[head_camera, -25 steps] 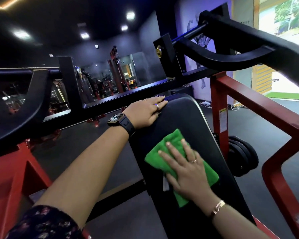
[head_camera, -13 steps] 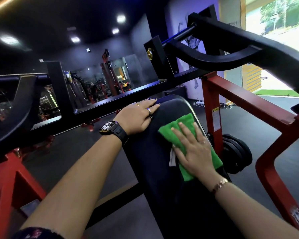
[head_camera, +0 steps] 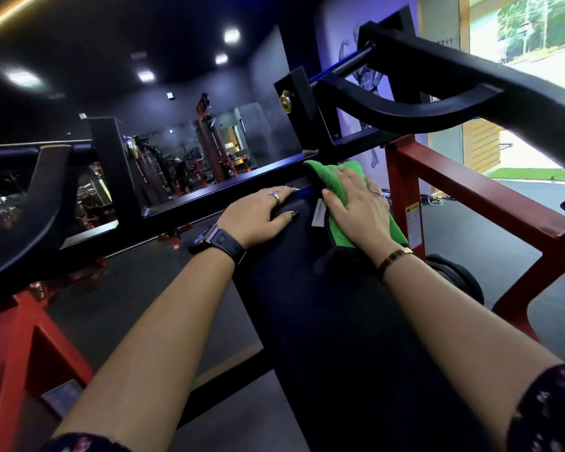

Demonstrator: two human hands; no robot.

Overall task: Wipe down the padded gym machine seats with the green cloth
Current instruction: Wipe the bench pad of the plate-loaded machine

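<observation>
Right hand flat, pressing green cloth — mostly hidden beneath; left hand flat on seat pad top.

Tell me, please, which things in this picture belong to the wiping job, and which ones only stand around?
Part of the job:
green cloth, pressed flat under the right hand
padded seat, with the left hand resting on it

Only standing around:
weight plates, right of the seat
red frame
black lever arm
</observation>
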